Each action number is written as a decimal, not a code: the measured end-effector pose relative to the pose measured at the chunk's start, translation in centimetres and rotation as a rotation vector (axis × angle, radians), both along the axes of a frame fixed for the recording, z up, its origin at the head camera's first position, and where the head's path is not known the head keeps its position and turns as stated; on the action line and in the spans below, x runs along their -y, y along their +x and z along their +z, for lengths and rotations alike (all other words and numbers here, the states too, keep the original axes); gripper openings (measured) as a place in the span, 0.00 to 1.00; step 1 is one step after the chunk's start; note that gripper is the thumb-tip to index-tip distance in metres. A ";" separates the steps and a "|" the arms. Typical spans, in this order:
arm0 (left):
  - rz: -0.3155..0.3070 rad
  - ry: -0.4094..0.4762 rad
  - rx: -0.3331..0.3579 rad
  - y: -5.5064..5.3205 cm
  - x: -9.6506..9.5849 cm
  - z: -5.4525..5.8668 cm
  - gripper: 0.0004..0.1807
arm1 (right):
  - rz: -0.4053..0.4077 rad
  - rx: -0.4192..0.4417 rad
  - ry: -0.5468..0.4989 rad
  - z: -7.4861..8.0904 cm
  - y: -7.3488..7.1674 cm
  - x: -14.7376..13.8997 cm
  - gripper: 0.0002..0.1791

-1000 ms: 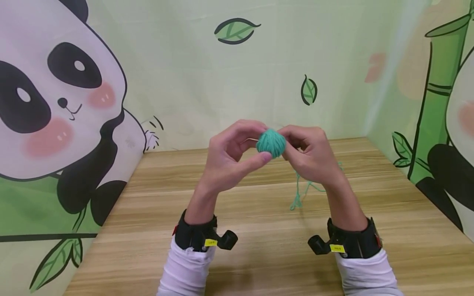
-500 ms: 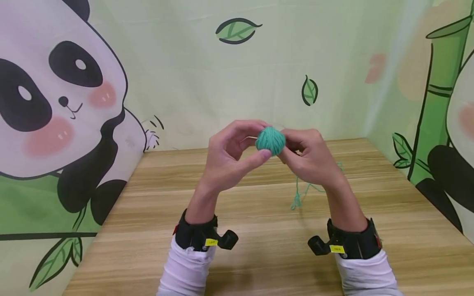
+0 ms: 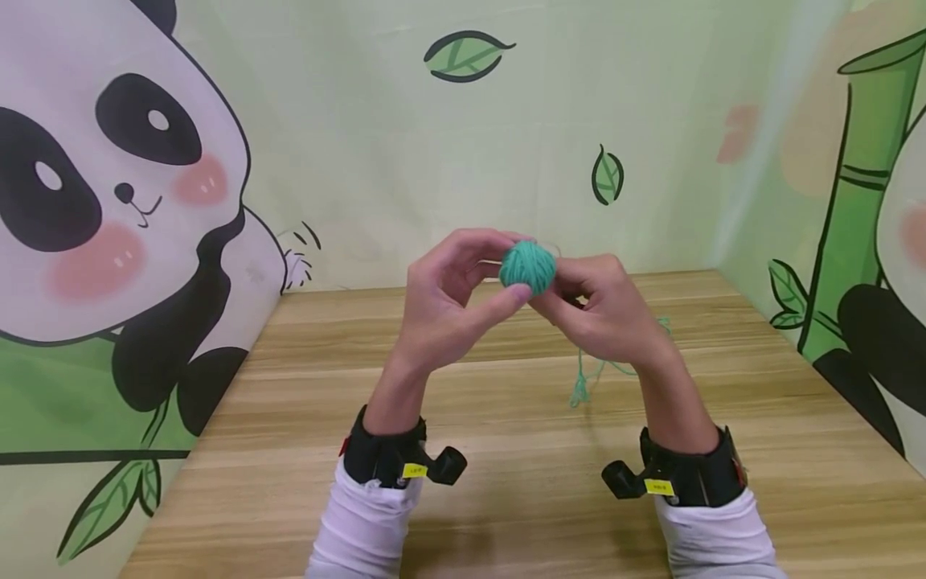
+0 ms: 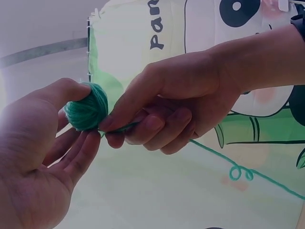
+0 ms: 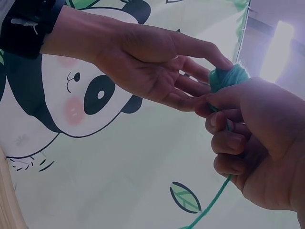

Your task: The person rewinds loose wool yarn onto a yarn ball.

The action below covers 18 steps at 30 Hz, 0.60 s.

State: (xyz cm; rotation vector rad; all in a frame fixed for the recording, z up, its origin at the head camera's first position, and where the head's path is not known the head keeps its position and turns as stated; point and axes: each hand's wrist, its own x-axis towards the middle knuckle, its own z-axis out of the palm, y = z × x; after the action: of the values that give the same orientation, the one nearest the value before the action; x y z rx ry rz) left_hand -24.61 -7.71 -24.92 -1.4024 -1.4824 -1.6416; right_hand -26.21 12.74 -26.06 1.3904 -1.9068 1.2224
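Observation:
A small ball of teal yarn (image 3: 528,268) is held up above the table between the two hands. My left hand (image 3: 452,301) grips it with the thumb on the near side and the fingers behind. Close against the ball's right side, my right hand (image 3: 600,310) pinches the yarn strand between thumb and forefinger, the other fingers curled. In the left wrist view the strand (image 4: 214,151) runs out of the right hand, with small loops in it. The right wrist view shows the yarn ball (image 5: 228,76) partly hidden by the right thumb.
Loose teal yarn (image 3: 579,390) hangs down to the wooden table (image 3: 506,482) below the right hand. A panda-printed cloth (image 3: 362,161) stands behind the table and along its sides. Both wrists wear black camera bands (image 3: 383,458).
The right hand has shifted slightly left, its thumb now lower beneath the ball's right side. The ball has risen a little and turned slightly in the left hand.

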 end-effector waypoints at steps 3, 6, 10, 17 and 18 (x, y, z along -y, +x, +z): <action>0.017 0.013 0.001 -0.7 0.1 -0.5 0.23 | -0.019 -0.015 0.014 0.2 0.3 0.1 0.07; 0.040 0.028 0.004 -1.3 0.2 -0.9 0.24 | -0.028 -0.027 0.016 0.4 0.6 0.1 0.11; 0.093 0.035 -0.011 -1.5 0.1 -1.0 0.23 | -0.025 -0.036 0.020 0.6 0.9 -0.1 0.11; 0.239 0.024 -0.058 -1.4 0.1 -0.8 0.22 | -0.009 -0.048 0.025 0.7 1.1 -0.2 0.07; 0.240 0.023 -0.057 -1.2 0.0 -0.7 0.22 | -0.007 -0.049 0.025 0.7 1.2 -0.2 0.07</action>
State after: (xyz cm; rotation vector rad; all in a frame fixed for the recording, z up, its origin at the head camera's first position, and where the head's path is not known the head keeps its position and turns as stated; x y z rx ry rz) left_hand -25.80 -7.71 -25.60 -1.1971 -1.5285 -1.4545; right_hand -25.06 12.93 -25.36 1.4127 -1.8980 1.1538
